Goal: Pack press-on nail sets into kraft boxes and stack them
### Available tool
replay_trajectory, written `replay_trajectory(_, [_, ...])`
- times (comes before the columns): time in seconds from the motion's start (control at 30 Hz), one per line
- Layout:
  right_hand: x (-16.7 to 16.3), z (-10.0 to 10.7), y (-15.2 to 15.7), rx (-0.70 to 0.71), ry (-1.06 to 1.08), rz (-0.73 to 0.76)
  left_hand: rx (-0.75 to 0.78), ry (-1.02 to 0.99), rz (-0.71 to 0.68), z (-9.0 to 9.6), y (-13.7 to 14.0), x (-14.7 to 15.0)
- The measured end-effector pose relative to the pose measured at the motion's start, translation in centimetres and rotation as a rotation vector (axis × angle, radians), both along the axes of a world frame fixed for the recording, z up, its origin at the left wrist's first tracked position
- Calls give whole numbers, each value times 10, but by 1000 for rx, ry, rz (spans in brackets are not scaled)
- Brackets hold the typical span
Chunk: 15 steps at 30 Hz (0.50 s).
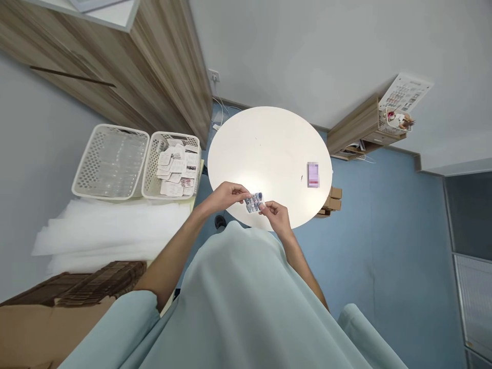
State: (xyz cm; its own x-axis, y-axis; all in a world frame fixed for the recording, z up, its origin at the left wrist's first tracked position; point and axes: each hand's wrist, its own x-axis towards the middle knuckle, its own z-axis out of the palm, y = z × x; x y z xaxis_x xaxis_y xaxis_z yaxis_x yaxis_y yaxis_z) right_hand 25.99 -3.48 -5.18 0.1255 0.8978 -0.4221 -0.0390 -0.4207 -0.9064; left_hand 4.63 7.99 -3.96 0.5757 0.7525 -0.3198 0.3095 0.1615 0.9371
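Note:
Over the near edge of the round white table (269, 148), a small clear tray of glossy blue and silvery press-on nails (253, 203) is held between my two hands. My left hand (230, 195) pinches its upper left side with thumb and fingertips. On the lower right, my right hand (275, 214) grips the tray's edge, thumb on top and fingers curled beneath. The nails sit in rows, though fine detail is too small to make out.
A phone-like pink-screened object (312, 175) lies on the table's right side. To the left stand a white basket of printed cards (146, 179) and a white basket of clear plastic trays (79, 174). White foam sheets (111, 230) and small cardboard boxes (335, 199) are nearby.

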Motion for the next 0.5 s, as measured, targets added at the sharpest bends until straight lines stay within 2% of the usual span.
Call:
replay_trajectory(0.13, [10, 3, 1, -37, 103, -26, -134, -150, 52, 0, -9, 14])
replay_trajectory(0.23, [15, 3, 2, -70, 250, -9, -311, -380, 3, -1, -18, 23])
replay_trajectory(0.33, [15, 2, 4, -91, 347, 18, -436, -513, 1, -4, -27, 32])
replay_trajectory(0.43, [15, 1, 5, -90, 332, 31, -481, -543, 78, -8, -33, 39])
replay_trajectory(0.5, [14, 0, 5, -62, 207, 6, -475, -516, 151, -11, -36, 40])
